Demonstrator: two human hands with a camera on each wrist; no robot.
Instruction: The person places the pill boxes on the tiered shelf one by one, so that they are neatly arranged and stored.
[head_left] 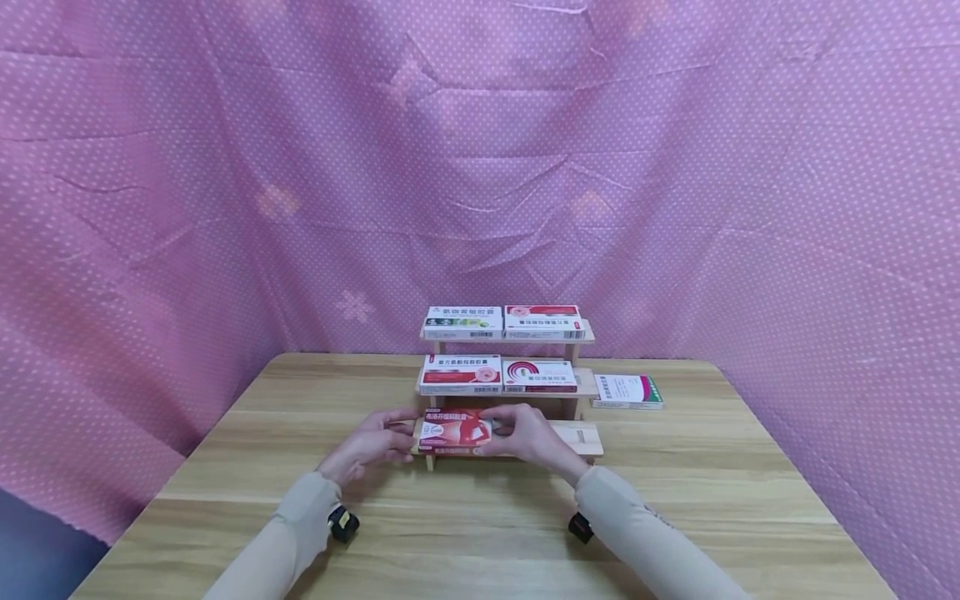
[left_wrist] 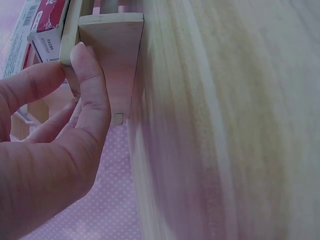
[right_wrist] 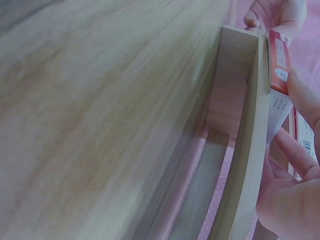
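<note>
A red-and-white medicine box point(head_left: 448, 432) lies on the lowest tier of a three-tier wooden display rack point(head_left: 591, 437), toward its left end. My right hand point(head_left: 531, 437) holds this box at its right end, thumb at the front and fingers on top and behind. In the right wrist view, the thumb lies against the red side of the box point(right_wrist: 279, 70). My left hand point(head_left: 369, 446) is at the left end of the same tier. The left wrist view shows its thumb and index finger pinching the corner of the rack's board point(left_wrist: 72, 30), beside the box.
The middle tier bears a red-and-white box point(head_left: 461, 373) and a white box with red arcs point(head_left: 540, 376). On the top tier sit a white-and-green box point(head_left: 463, 322) and another red-and-white box point(head_left: 543, 321). A white, green-edged box point(head_left: 628, 390) lies right of the rack on the table point(head_left: 465, 533).
</note>
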